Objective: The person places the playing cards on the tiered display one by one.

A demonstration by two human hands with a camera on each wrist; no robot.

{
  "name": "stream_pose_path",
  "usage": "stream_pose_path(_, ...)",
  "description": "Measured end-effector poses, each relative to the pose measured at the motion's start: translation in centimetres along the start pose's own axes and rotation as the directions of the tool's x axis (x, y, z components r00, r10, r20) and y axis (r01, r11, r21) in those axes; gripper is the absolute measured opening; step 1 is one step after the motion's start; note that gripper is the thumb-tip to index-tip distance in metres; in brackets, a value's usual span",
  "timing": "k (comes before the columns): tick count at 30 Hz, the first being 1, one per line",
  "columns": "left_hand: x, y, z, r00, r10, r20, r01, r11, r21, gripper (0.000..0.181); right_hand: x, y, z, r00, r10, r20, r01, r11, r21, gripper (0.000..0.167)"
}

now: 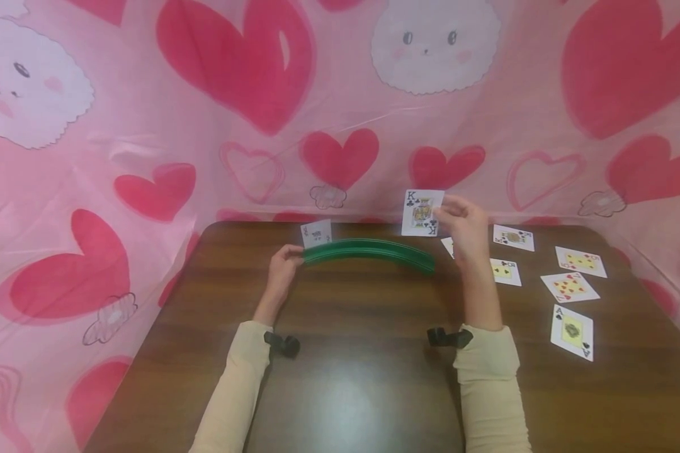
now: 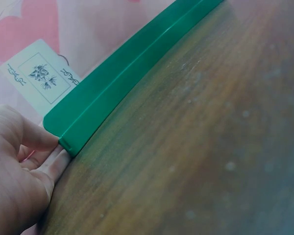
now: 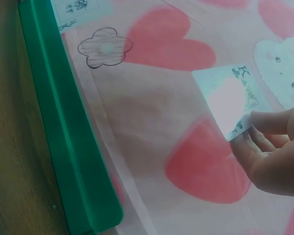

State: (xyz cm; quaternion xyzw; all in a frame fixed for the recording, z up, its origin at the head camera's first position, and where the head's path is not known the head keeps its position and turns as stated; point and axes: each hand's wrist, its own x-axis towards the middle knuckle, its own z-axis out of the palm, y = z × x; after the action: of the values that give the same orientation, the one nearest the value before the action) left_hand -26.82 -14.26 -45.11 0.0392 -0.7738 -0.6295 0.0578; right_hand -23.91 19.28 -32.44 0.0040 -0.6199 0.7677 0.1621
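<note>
A curved green card holder (image 1: 368,248) stands near the table's far edge. My left hand (image 1: 280,270) pinches its left end; in the left wrist view the thumb and fingers of that hand (image 2: 19,161) meet at the holder's corner (image 2: 88,112). A joker card (image 1: 317,233) stands upright at the holder's left end. Above and behind the right part of the holder, my right hand (image 1: 469,229) pinches a king of clubs (image 1: 419,214) by its right edge, face towards me. In the right wrist view the king (image 3: 228,100) is partly washed out by glare.
Face-up cards lie at the right of the wooden table (image 1: 340,377): a king (image 1: 513,238), an ace of spades (image 1: 572,332), a red seven (image 1: 570,287), a red card (image 1: 581,262) and a black card (image 1: 505,272). Another lies partly behind my right hand. A pink heart-patterned cloth (image 1: 340,94) hangs behind.
</note>
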Motion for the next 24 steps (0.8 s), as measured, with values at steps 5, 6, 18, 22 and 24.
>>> stream_pose_path(5,0.0,0.0,0.0,1.000,0.000,0.003,0.000,1.000,-0.006,0.020,0.0,0.2,0.2,1.000,0.005,0.000,-0.005,1.000,-0.028,0.022)
stream_pose_path(6,0.0,0.0,0.0,1.000,0.000,0.001,0.000,1.000,-0.010,0.020,0.0,0.3,0.2,1.000,0.007,-0.001,-0.007,0.999,-0.034,0.022)
stream_pose_path(18,0.0,0.1,0.0,1.000,-0.006,0.000,0.006,1.000,-0.002,0.019,-0.1,0.6,1.0,1.000,0.015,0.006,-0.014,0.997,-0.071,0.020)
stream_pose_path(22,0.0,0.1,0.0,1.000,-0.004,-0.002,0.004,1.000,0.001,0.019,-0.1,0.7,1.2,1.000,0.017,0.003,-0.017,0.999,-0.038,0.017)
stream_pose_path(24,0.0,0.1,0.0,1.000,-0.005,0.002,0.005,1.000,0.000,0.019,0.0,0.8,1.2,1.000,0.017,-0.002,-0.017,1.000,-0.027,0.016)
